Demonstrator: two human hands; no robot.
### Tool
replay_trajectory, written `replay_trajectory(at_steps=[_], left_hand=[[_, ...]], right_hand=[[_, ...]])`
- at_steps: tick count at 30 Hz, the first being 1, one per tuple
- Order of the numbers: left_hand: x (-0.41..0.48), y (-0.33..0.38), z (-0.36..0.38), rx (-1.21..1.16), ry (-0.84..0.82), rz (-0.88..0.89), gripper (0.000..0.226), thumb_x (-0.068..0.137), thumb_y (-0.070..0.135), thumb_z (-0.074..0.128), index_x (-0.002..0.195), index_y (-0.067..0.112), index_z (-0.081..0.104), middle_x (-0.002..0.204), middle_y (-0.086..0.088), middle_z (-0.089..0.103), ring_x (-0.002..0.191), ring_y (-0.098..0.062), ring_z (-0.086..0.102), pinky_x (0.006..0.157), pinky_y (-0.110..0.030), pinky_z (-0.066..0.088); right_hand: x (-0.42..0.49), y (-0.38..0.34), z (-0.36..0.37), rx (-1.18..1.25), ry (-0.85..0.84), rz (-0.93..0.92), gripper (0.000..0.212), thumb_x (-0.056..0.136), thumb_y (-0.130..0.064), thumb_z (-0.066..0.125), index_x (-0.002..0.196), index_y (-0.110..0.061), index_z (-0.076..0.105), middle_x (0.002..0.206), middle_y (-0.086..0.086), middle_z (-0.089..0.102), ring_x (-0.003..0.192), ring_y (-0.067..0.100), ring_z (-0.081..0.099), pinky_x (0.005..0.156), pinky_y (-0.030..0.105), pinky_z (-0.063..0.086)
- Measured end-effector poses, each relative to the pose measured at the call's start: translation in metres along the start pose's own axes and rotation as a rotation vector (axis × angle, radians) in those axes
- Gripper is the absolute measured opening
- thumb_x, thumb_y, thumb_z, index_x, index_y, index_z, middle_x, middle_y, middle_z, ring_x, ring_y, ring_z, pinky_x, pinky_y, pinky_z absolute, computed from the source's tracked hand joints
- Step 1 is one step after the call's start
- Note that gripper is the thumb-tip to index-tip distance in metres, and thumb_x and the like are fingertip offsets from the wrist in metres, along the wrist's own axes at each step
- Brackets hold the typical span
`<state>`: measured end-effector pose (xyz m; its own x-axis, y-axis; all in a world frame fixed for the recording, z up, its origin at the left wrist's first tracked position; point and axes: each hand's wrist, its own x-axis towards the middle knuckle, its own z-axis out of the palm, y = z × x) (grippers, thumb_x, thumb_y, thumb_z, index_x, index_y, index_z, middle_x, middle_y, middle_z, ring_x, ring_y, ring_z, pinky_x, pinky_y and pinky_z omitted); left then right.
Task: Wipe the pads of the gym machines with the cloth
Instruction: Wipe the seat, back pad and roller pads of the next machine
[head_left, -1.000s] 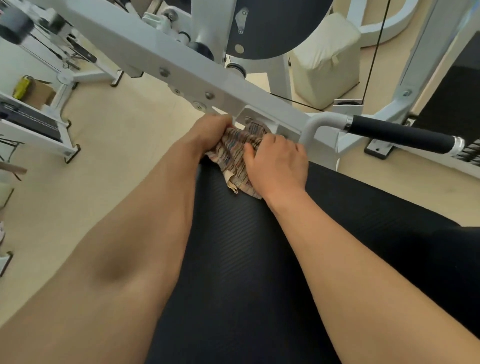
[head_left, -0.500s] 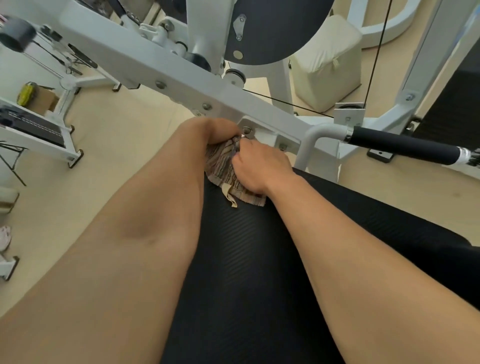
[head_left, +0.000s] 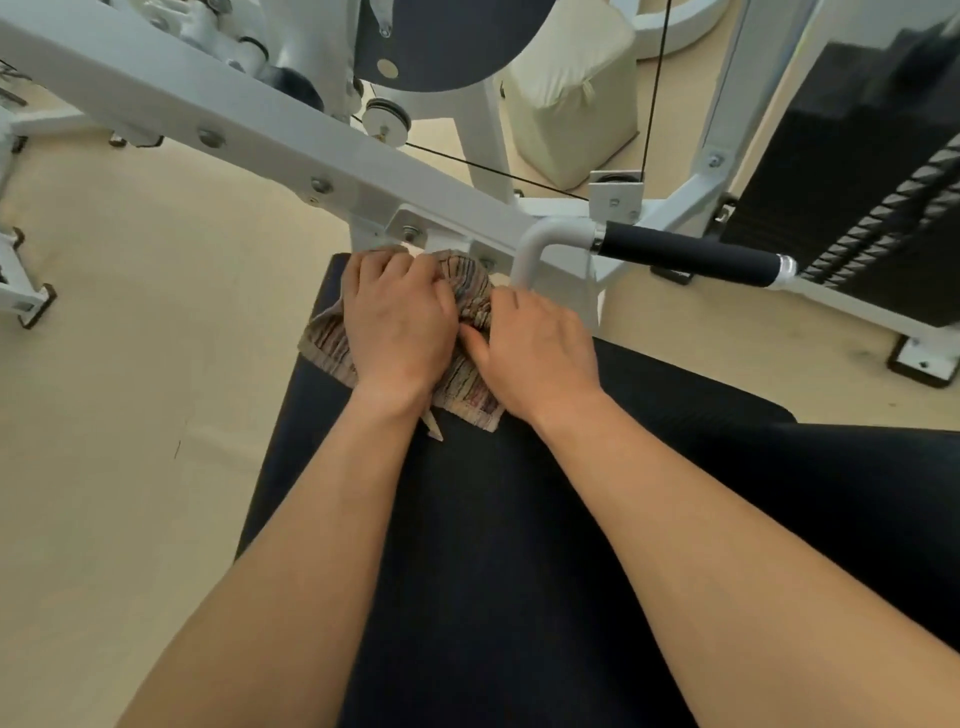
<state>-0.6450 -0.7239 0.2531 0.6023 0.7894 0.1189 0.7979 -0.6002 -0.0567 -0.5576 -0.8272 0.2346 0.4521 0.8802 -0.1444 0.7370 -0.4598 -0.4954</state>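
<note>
Two bare forearms run in from the bottom edge, both hands palm-down at the far end of one black seat pad (head_left: 493, 545). Far left: tan floor (head_left: 156, 364) and one white machine foot (head_left: 26, 306), well apart from the pad. One white frame beam (head_left: 249, 119) crosses diagonally from top left and passes just beyond the pad's far edge.

Left hand (head_left: 400, 322): wrist straight, knuckles up, fingers curled down over the cloth at the pad's far edge, so it grips the fabric. One striped cloth (head_left: 470, 293) lies on the pad under both hands. A flat corner sticks out left of the left hand, a bunched ridge stands up between the hands, and a hem and a loose tag show on the near side by the wrists.

Right hand (head_left: 537, 356): just beside the left hand, thumb angled toward it, with thumb and forefinger pinching the bunched ridge. Its palm covers the cloth's right part.

Right of the hands: one white bent tube carrying one black foam handle grip (head_left: 685, 254), close to the right hand but not touching it. Behind: one dark round disc (head_left: 447, 41), one small pulley (head_left: 387, 117), one cream cushion block (head_left: 576, 104), black cable (head_left: 652, 88). Far right: one black weight stack (head_left: 852, 171).
</note>
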Motion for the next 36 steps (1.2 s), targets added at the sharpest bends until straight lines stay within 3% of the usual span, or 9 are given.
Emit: replay_trajectory(at_steps=[3,8,14,19,24,27,30,36], left_hand=[[-0.017,0.016,0.006,-0.01,0.022,0.022,0.03,0.092,0.024,0.043,0.102,0.013,0.069,0.106,-0.009,0.071,0.115,-0.033,0.055,0.111,-0.049,0.035],[-0.024,0.026,0.009,0.018,-0.009,0.127,0.033,0.091,0.027,0.044,0.106,0.017,0.071,0.109,-0.005,0.071,0.116,-0.029,0.055,0.114,-0.046,0.03],[-0.021,0.026,0.008,0.01,-0.015,0.06,0.032,0.092,0.031,0.045,0.103,0.018,0.072,0.107,-0.004,0.071,0.112,-0.028,0.055,0.115,-0.045,0.03],[-0.019,0.028,0.008,0.007,-0.005,0.054,0.033,0.093,0.03,0.045,0.104,0.018,0.073,0.107,-0.005,0.072,0.111,-0.028,0.055,0.114,-0.044,0.03],[-0.017,0.032,0.008,-0.003,-0.017,0.04,0.035,0.094,0.029,0.042,0.102,0.02,0.074,0.105,-0.005,0.073,0.109,-0.03,0.056,0.111,-0.045,0.029],[-0.016,0.046,0.013,-0.033,-0.039,0.024,0.036,0.093,0.029,0.038,0.093,0.018,0.072,0.097,-0.004,0.072,0.101,-0.031,0.057,0.111,-0.046,0.029],[-0.017,0.05,0.015,-0.031,-0.046,0.005,0.034,0.094,0.028,0.038,0.09,0.016,0.07,0.094,-0.006,0.071,0.098,-0.031,0.057,0.111,-0.046,0.03],[-0.022,0.066,0.021,-0.012,-0.039,0.044,0.028,0.093,0.024,0.044,0.093,0.016,0.07,0.092,-0.004,0.071,0.094,-0.03,0.059,0.107,-0.045,0.033]], right_hand=[[-0.003,0.021,-0.016,-0.052,-0.089,-0.057,0.051,0.098,-0.06,0.043,0.122,-0.016,0.055,0.113,0.005,0.066,0.102,0.027,0.064,0.082,0.041,0.043],[-0.006,0.039,-0.023,-0.091,-0.17,-0.053,0.056,0.095,-0.065,0.043,0.124,-0.018,0.054,0.117,0.005,0.066,0.107,0.027,0.063,0.094,0.044,0.042],[0.01,0.037,-0.029,-0.029,-0.338,-0.061,0.055,0.096,-0.063,0.047,0.126,-0.017,0.053,0.117,0.008,0.065,0.105,0.029,0.063,0.076,0.04,0.043],[0.023,0.039,-0.037,-0.086,-0.398,-0.137,0.055,0.094,-0.063,0.052,0.124,-0.016,0.054,0.115,0.007,0.064,0.103,0.028,0.061,0.075,0.038,0.042],[0.041,0.045,-0.047,-0.131,-0.432,-0.301,0.052,0.091,-0.062,0.059,0.119,-0.019,0.058,0.092,-0.002,0.052,0.086,0.02,0.053,0.072,0.033,0.038],[0.053,0.057,-0.048,-0.063,-0.502,-0.336,0.039,0.092,-0.058,0.058,0.107,-0.022,0.056,0.079,-0.009,0.048,0.083,0.017,0.055,0.068,0.031,0.038],[0.055,0.064,-0.037,-0.017,-0.545,-0.35,0.037,0.095,-0.055,0.054,0.11,-0.021,0.055,0.087,-0.005,0.055,0.087,0.021,0.061,0.073,0.034,0.045],[0.047,0.099,-0.047,0.081,-0.754,-0.41,0.035,0.102,-0.04,0.052,0.129,-0.018,0.052,0.106,-0.003,0.061,0.091,0.013,0.055,0.081,0.026,0.04]])
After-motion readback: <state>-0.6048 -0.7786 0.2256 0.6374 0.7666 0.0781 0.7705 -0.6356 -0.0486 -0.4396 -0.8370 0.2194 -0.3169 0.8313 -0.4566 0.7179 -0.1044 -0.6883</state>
